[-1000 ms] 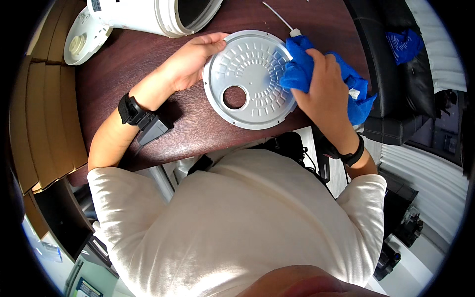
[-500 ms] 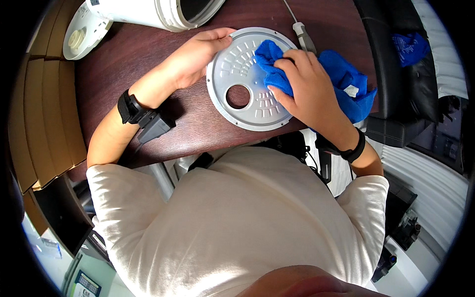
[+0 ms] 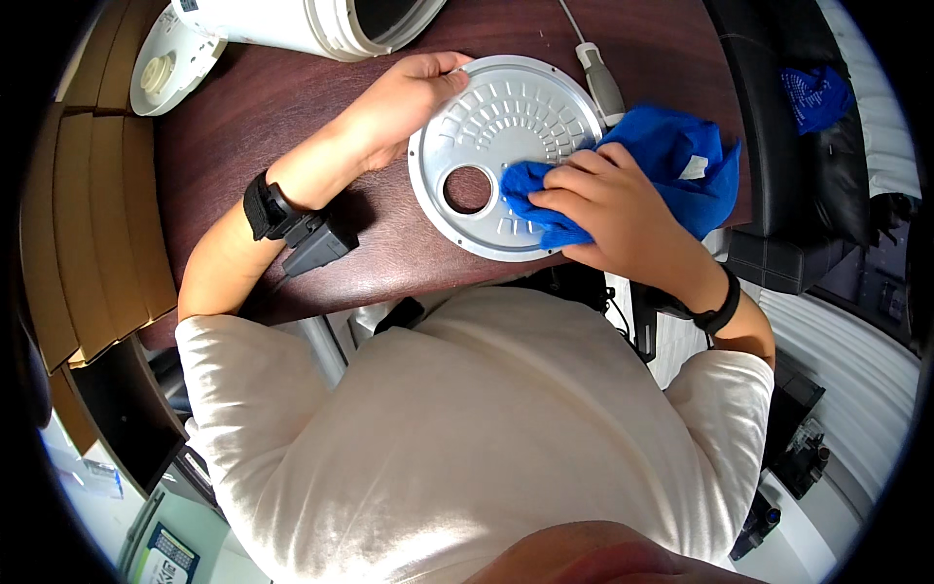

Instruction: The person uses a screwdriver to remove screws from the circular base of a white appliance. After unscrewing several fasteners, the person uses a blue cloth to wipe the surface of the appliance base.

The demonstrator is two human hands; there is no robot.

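A round silver metal cover (image 3: 491,141) with raised ribs and one large round hole rests at the table's near edge. My left hand (image 3: 413,102) grips its upper left rim, thumb on top, the other fingers partly hidden. Bunched under my right hand (image 3: 613,209) is a blue cloth (image 3: 681,161). The fingers press it onto the lower right of the cover, beside the hole. The rest of the cloth trails to the right over the table, with a white tag showing.
A screwdriver (image 3: 601,86) with a grey handle lies just beyond the cover. At the far left are a white cylindrical container (image 3: 277,21) on its side and a round white lid (image 3: 185,60). Brown cardboard (image 3: 115,224) borders the table's left; a black seat (image 3: 783,195) stands right.
My right hand has moved the cloth down the cover, from its upper right to beside the hole, baring the upper ribs. The left hand keeps its hold on the rim.
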